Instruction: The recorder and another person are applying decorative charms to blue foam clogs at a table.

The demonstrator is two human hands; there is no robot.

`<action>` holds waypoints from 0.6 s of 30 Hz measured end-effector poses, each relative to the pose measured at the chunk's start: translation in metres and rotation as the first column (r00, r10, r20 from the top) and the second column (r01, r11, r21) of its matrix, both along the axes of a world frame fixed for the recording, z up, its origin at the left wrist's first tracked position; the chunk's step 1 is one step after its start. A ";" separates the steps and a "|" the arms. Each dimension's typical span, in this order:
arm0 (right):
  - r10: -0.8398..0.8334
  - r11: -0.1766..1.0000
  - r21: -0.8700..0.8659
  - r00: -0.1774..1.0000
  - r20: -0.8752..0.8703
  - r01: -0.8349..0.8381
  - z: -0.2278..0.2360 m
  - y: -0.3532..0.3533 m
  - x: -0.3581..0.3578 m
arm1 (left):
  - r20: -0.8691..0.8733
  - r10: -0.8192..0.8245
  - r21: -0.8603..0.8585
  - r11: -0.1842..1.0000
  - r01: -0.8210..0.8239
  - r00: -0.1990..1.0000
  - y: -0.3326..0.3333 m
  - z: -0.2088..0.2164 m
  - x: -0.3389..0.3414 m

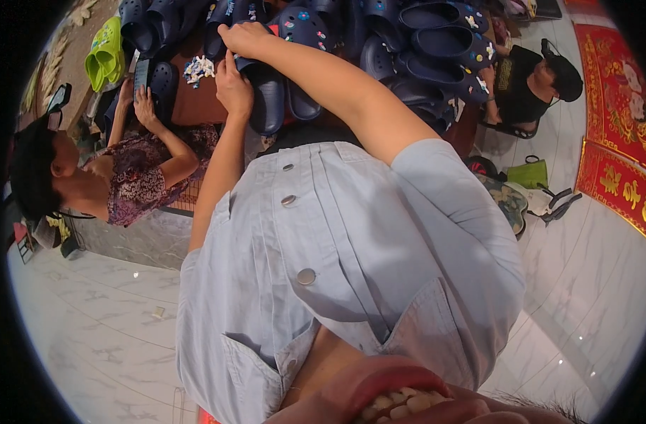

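My right hand point(245, 39) reaches across to the left, its fingers curled at the side of a navy clog point(214, 41) with small charms on it. Just below it, my left hand point(234, 87) is raised with bent fingers drawn together. Whatever either hand pinches is too small or hidden to make out. Right beside my left hand lies another navy clog point(268, 106). A pile of small white, blue and yellow charms point(198, 69) sits on the brown table point(194, 106) to the left of my hands. Farther right stands a navy clog with colourful charms point(303, 28).
Many navy clogs point(436, 48) crowd the table's right side. Lime-green clogs point(105, 55) lie at the far left. A person point(150, 169) at left holds a phone point(141, 75); another person point(528, 88) sits at right among the clogs. A green bag point(528, 174) stands on the floor.
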State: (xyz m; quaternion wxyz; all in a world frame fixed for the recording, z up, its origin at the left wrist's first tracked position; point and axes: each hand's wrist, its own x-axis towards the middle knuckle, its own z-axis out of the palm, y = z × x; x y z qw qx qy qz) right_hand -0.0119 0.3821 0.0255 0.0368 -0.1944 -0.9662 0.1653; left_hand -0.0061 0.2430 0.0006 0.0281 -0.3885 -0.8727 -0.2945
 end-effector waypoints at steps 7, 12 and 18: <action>0.047 0.996 -0.075 0.998 0.042 -0.044 0.000 0.008 0.007 | 0.048 -0.003 -0.016 1.000 0.004 0.999 0.001 -0.001 -0.002; 0.009 0.996 -0.092 0.998 0.066 -0.002 0.014 0.005 0.015 | -0.001 0.010 0.001 1.000 -0.010 1.000 0.000 -0.006 0.000; 0.060 0.991 -0.122 0.996 0.068 -0.051 0.014 0.009 0.017 | 0.027 0.021 -0.025 0.999 -0.021 0.999 0.000 -0.004 0.001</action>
